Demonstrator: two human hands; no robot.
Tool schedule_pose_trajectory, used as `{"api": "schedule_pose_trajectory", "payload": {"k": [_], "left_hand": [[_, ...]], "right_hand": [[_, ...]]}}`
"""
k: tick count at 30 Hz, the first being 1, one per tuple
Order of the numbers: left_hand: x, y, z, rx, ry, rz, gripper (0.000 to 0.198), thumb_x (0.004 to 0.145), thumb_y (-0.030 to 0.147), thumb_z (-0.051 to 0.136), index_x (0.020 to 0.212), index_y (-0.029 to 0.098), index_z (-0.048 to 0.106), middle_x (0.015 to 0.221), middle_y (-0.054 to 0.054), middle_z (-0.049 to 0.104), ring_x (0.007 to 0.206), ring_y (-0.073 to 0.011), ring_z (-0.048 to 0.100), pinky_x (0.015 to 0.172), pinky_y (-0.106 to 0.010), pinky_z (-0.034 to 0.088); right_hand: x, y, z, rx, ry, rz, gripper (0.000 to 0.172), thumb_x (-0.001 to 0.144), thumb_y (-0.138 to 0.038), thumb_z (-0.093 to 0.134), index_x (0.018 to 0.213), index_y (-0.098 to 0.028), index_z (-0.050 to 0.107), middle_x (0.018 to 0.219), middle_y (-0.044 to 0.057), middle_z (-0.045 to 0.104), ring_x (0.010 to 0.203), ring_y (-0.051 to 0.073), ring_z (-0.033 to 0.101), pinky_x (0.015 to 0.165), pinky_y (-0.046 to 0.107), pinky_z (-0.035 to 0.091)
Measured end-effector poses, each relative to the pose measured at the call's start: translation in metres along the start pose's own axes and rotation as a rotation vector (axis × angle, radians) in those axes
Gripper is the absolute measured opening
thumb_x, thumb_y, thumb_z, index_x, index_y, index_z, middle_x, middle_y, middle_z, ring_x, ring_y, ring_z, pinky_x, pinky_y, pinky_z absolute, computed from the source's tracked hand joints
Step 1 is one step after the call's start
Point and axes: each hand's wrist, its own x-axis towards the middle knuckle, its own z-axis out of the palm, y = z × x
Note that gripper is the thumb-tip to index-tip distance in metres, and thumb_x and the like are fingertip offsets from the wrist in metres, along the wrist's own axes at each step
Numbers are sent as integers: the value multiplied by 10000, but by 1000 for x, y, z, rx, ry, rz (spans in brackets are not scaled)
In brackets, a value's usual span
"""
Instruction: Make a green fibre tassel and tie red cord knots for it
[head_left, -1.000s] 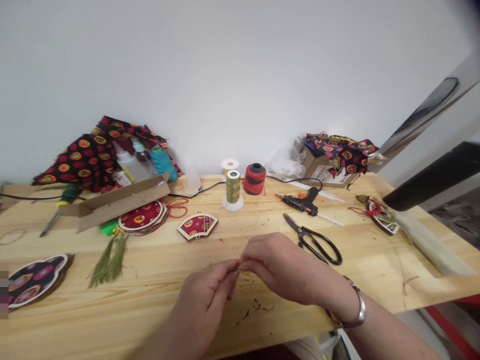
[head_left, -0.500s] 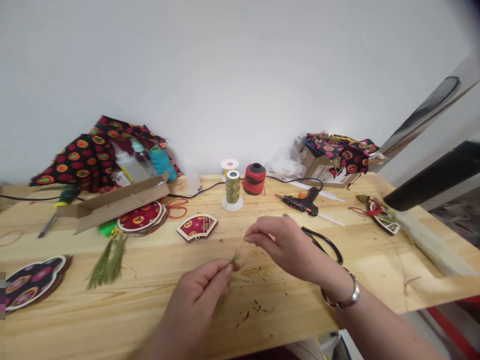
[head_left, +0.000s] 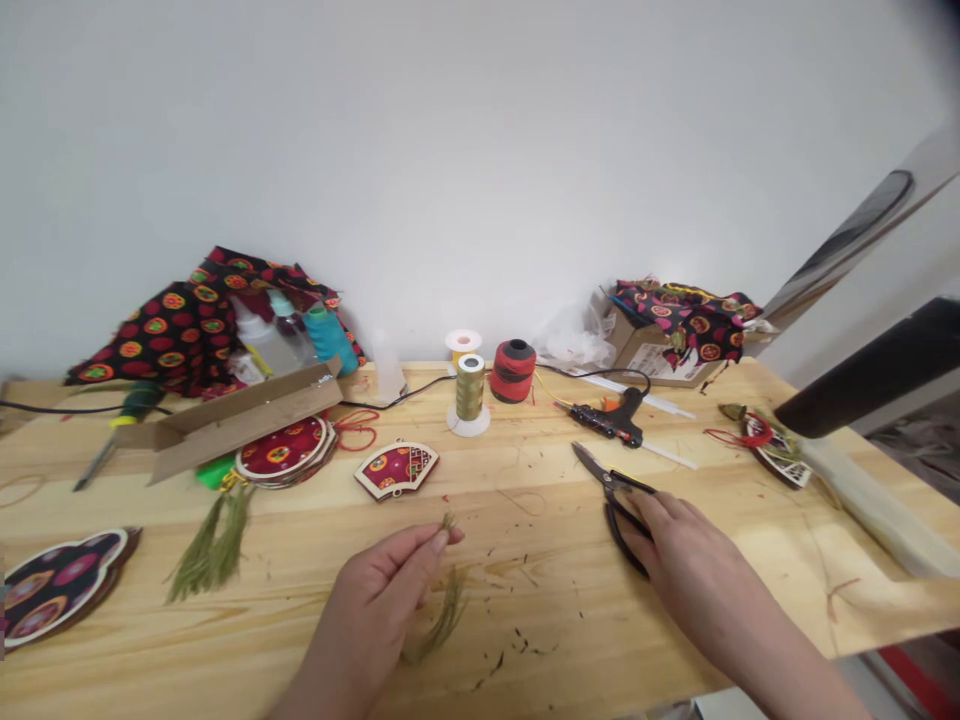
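Observation:
Between thumb and forefinger my left hand (head_left: 394,590) pinches a bundle of olive-green threads (head_left: 448,615). Its tips stick up past the fingers and loose strands hang below. To the right, my right hand (head_left: 682,555) has its fingers on the black handles of a pair of scissors (head_left: 600,475), which lie on the table with blades pointing away to the left. A fan-shaped wooden pendant (head_left: 396,470) with a dark red patterned face lies beyond my left hand. Behind it stands a spool of olive-gold thread (head_left: 471,390).
A red thread spool (head_left: 514,372) and a black glue gun (head_left: 611,420) are toward the back. On the left are a cardboard tray (head_left: 240,420), a green tassel (head_left: 214,545) and patterned fabric (head_left: 180,320). Thread snippets litter the table (head_left: 570,640). A fabric-topped box (head_left: 652,350) stands back right.
My right hand has moved right and down from above the threads onto the scissors handles. My left hand keeps its pinch on the threads, which now hang in view below it.

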Motion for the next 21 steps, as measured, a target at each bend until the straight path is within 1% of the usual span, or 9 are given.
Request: {"api": "schedule_pose_trajectory", "payload": {"k": [2,4,7,12,15,16,18,19,21], "left_hand": [[0,2,0,-5,7,-14,401,657,472,659,879,146,732,440,61,443,413,-83,324,373,-179,269],[0,3,1,-10,19,-22,411,627,478,678,864,147,736,400,71,405,384,-85,308,355,-184,255],[0,5,0,-10,46,-17,411,610,488,684,832,147,741,387,69,401,367,-85,307,346,-186,254],[-2,8,1,-6,29,-21,457,605,516,673,851,135,726,412,83,333,395,-75,264,362,-175,203],[-4,10,4,-10,63,-15,476,608,532,656,850,126,717,436,90,293,413,-72,233,376,-172,174],[-4,11,5,-10,69,-16,482,606,539,652,847,126,714,440,91,284,415,-71,226,378,-173,166],[-4,12,5,-2,68,-18,495,605,554,642,851,130,710,442,94,269,415,-74,217,381,-176,156],[-3,12,5,6,61,-18,504,605,563,637,856,132,709,443,93,268,416,-76,217,383,-179,152],[-2,14,5,21,29,-21,510,607,569,633,869,137,708,448,91,277,422,-81,225,392,-187,152]], "right_hand": [[-1,0,0,-6,16,-19,253,842,-181,457,1033,-111,608,939,137,656,868,253,615,772,376,495],[-1,1,0,-20,46,-21,242,830,-178,461,1008,-117,614,923,137,646,862,257,608,768,381,491],[-2,7,4,-31,71,20,224,788,-168,487,968,-111,607,901,139,617,842,264,598,758,389,488],[-1,21,14,24,-39,75,306,757,-93,414,1015,-77,577,874,140,601,800,250,604,750,372,480],[1,21,9,95,-75,129,306,731,-104,423,995,-86,578,906,145,591,797,254,598,739,374,471],[1,19,5,143,-77,148,303,722,-113,434,989,-96,578,924,144,587,794,251,595,734,370,467],[-2,10,-8,320,-100,150,294,722,-146,462,993,-128,576,939,121,585,789,228,586,724,341,462],[-5,5,-15,454,-146,124,278,729,-172,483,988,-148,578,917,98,590,785,211,579,716,314,460],[-13,-8,-27,746,-342,64,246,733,-251,546,964,-179,592,817,49,592,741,178,562,651,256,457]]}}
